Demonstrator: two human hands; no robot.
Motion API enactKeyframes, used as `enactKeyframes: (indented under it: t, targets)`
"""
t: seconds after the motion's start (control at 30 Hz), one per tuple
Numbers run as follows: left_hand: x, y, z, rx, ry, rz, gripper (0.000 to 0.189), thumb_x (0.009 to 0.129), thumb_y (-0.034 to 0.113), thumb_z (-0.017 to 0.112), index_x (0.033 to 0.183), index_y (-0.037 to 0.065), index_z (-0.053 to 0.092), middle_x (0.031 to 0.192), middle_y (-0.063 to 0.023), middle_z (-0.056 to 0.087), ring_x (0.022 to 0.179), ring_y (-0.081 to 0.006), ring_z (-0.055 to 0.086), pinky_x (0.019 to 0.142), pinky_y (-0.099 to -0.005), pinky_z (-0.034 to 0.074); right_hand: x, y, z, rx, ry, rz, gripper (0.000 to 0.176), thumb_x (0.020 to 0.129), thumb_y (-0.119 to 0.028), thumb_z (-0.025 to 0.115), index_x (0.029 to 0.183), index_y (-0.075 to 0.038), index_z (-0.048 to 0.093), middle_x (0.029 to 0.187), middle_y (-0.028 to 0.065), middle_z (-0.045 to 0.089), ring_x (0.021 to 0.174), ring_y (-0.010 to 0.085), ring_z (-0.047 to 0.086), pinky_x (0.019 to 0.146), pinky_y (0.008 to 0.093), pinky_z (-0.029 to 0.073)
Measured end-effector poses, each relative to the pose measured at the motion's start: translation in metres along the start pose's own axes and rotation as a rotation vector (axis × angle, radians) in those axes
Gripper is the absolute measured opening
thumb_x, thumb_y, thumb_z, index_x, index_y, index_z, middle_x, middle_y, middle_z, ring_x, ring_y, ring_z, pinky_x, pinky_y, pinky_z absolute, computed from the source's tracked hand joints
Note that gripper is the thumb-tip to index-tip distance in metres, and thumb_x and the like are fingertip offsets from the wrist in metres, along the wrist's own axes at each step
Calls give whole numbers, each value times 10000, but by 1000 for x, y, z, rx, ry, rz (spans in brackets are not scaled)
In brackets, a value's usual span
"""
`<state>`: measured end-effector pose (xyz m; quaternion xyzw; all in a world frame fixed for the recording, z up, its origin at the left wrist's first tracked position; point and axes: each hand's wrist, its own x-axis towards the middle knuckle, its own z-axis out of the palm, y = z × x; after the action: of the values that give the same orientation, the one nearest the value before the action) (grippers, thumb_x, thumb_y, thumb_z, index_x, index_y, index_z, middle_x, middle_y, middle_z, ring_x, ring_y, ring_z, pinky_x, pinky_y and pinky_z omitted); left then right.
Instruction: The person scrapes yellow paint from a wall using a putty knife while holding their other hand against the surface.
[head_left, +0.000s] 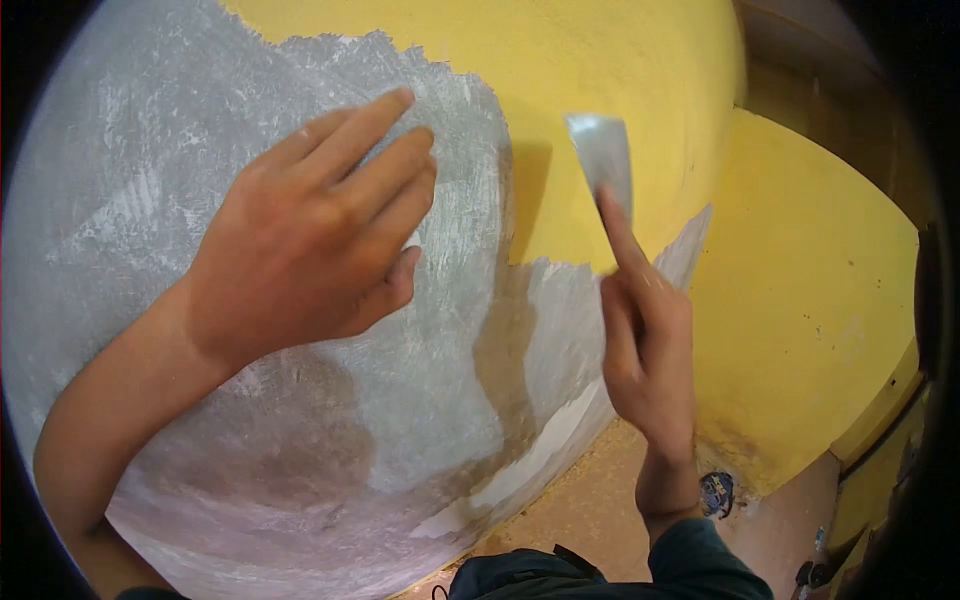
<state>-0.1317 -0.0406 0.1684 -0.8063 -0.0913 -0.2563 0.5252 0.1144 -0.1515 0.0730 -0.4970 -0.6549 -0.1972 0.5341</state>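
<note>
Gripped in the closed right hand (652,330), a metal scraper (604,150) with a shiny, flared blade lies under the forefinger, before smooth yellow paint (600,50). Scraping seems in hand; the next stroke likely calls for a flat edge against the paint's ragged border. Left of the scraper, the left hand (305,225) is open and empty, before rough, streaky grey wall (455,250).

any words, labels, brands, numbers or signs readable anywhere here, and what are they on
No readable text.
Scraper in the right hand: no lettering can be made out on its blade.
Wall: no writing or signs visible.
Small dark patterned item on the floor: pale markings, too small and blurred to tell whether they are letters.
</note>
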Motion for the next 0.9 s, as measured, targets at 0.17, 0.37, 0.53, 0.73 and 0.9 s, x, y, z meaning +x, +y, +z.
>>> enactKeyframes:
  t: [0.17,0.37,0.53,0.73,0.9]
  targets:
    - [14,-1,-3,52,-65,-191,779,816,311,739,1535,116,512,1638,-142,416,1565,-315,305,1296,-545,204,-55,23,-27,147,-49,194,663,951,104,445,1596,-49,432,759,15,473,665,97,332,608,250,312]
    - [51,8,16,66,-187,-182,919,826,461,783,1621,223,387,1697,-96,332,1599,-309,214,1316,-561,87,-96,51,-15,246,-73,445,632,990,56,465,1607,-70,417,763,-40,380,685,87,302,626,229,291]
    - [40,12,22,-283,-333,288,881,753,358,856,1546,197,507,1667,-92,397,1579,-307,284,1310,-551,188,-113,56,21,270,-68,426,612,991,59,503,1584,-89,463,754,79,445,670,136,389,619,292,379]
    - [35,-6,5,111,-239,-30,948,735,402,849,1585,242,459,1700,-30,346,1585,-255,275,1326,-503,190,-99,33,48,204,-110,285,660,958,103,531,1583,-103,473,716,107,443,618,222,451,606,330,407]
    - [15,-12,1,306,-248,-81,954,763,357,804,1619,255,396,1705,-34,332,1589,-255,267,1326,-500,198,-92,28,55,69,-157,324,689,944,113,540,1593,-104,456,714,118,443,610,218,448,606,342,414]
